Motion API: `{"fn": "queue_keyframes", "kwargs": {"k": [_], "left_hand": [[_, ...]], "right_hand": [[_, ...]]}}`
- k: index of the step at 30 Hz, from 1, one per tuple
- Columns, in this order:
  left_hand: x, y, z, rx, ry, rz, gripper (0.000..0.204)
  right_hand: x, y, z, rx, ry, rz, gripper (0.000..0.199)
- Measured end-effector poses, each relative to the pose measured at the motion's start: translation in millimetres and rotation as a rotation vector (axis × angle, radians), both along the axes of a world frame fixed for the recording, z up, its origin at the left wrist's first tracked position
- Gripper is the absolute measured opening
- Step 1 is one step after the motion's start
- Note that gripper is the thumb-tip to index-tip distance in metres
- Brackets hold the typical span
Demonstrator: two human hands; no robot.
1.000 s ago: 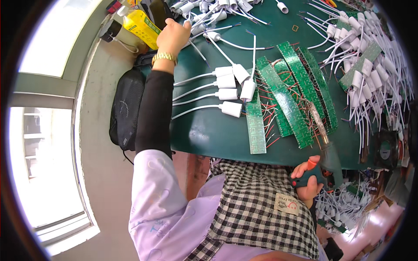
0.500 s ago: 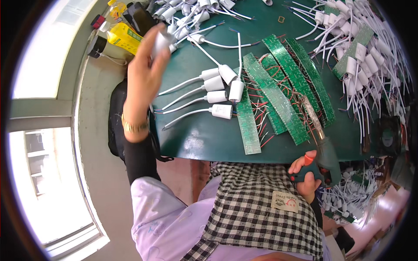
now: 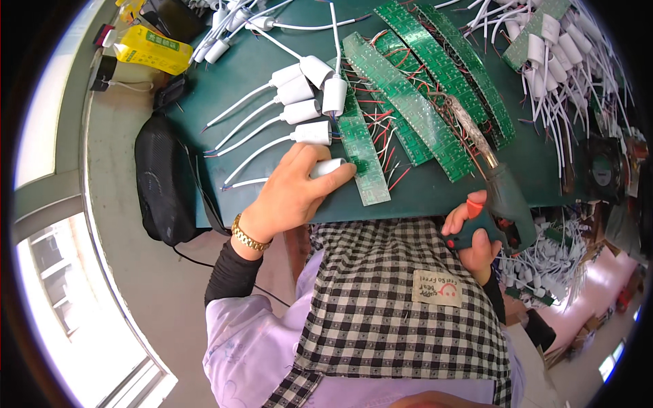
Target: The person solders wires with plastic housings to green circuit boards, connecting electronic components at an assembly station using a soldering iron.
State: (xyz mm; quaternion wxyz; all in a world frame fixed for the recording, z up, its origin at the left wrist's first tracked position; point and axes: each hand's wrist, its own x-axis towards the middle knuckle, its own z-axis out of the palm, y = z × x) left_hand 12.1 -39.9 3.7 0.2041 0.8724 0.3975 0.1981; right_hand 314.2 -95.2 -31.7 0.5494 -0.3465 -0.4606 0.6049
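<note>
My left hand (image 3: 292, 183) is closed around a white cylindrical cap with a cable (image 3: 329, 167), beside the lower part of a green circuit board strip (image 3: 371, 180). Its white cable runs out to the left under the hand. Just above, several similar white caps (image 3: 300, 111) lie in a row along the same strip, their cables pointing left. My right hand (image 3: 474, 234) grips a dark green soldering gun (image 3: 510, 207) with a red trigger at the table's front edge. The gun's metal front reaches over more green board strips (image 3: 418, 109) with red and white wires.
A heap of white capped cables (image 3: 568, 58) covers the right side of the green table (image 3: 238, 71); another pile (image 3: 544, 268) sits lower, beyond the table edge. At left are a yellow bottle (image 3: 153, 49) and a black case (image 3: 160, 180).
My left hand has come down and to the right from the far left, bringing a white cap to the lower end of the row. The right hand still holds the soldering gun.
</note>
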Motion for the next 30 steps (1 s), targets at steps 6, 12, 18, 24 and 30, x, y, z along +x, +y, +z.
{"fn": "queue_keyframes", "kwargs": {"k": [6, 12, 18, 24, 30], "left_hand": [[16, 1, -7, 0.216, -0.080, 0.122, 0.029], [16, 11, -10, 0.305, -0.057, 0.148, 0.029], [20, 13, -13, 0.370, -0.009, 0.284, 0.025], [23, 12, -13, 0.321, 0.010, 0.329, 0.019], [25, 12, -11, 0.231, 0.007, 0.453, 0.015]], "right_hand": [[2, -6, 0, -0.013, 0.038, 0.004, 0.059], [0, -12, 1, -0.043, 0.012, 0.030, 0.059], [-6, -10, 15, -0.083, -0.043, 0.126, 0.059], [-7, -13, 16, -0.156, -0.037, 0.217, 0.059], [-5, -11, 20, -0.156, -0.086, 0.312, 0.059]]}}
